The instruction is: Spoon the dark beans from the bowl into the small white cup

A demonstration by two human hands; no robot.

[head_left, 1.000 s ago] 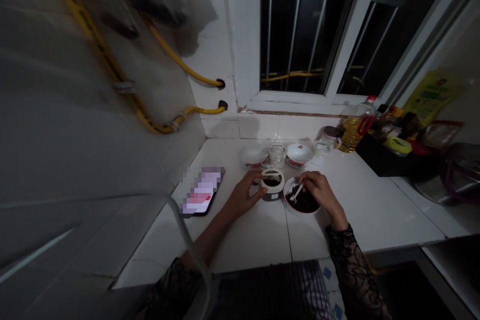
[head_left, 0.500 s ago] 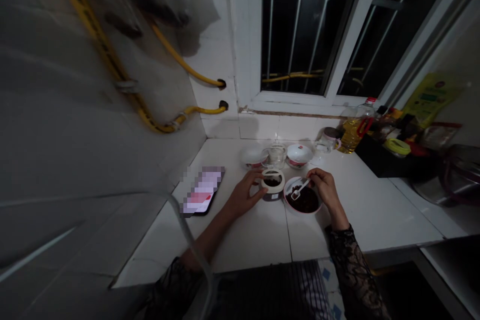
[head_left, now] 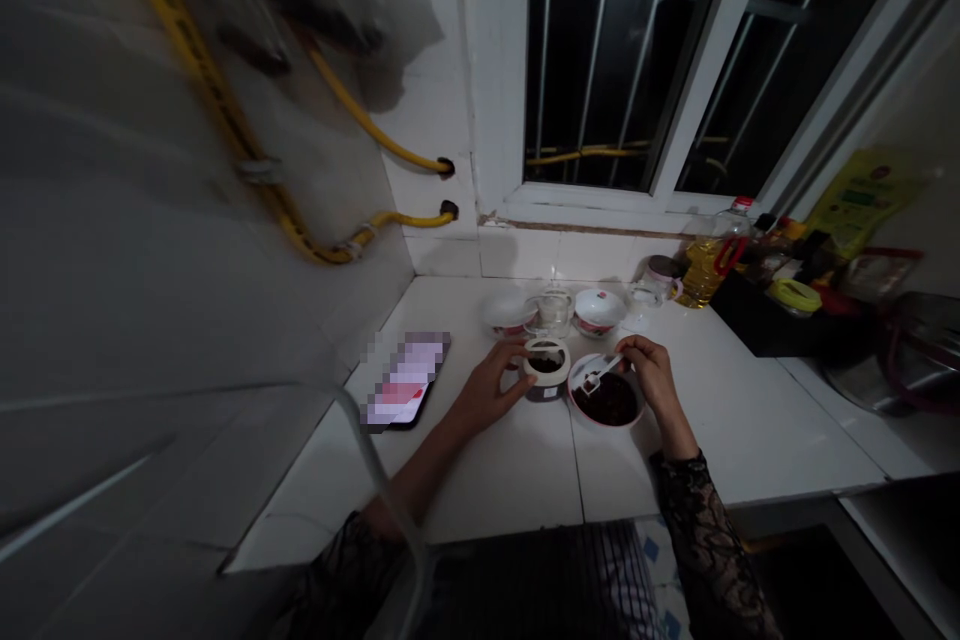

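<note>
My left hand grips a small jar with a pale rim, thumb on the near side and fingers on the far side. Dark contents show through the jar's open top. Between the fingertips of my right hand is the handle of a small white spoon. Its square scoop hangs over a white bowl with a pink rim, which stands just right of the jar. Dark brown sauce-like stuff fills the lower part of the bowl. Whether the scoop carries anything is too small to tell.
Behind the jar are two flowered bowls with a clear container between them. A phone lies to the left. At the right stand a lidded glass mug, an oil bottle, a dark seasoning box and a metal pot.
The spoon's scoop has shifted very slightly upward over the bowl. My left hand keeps its grip on the jar, and the other things stay where they were.
</note>
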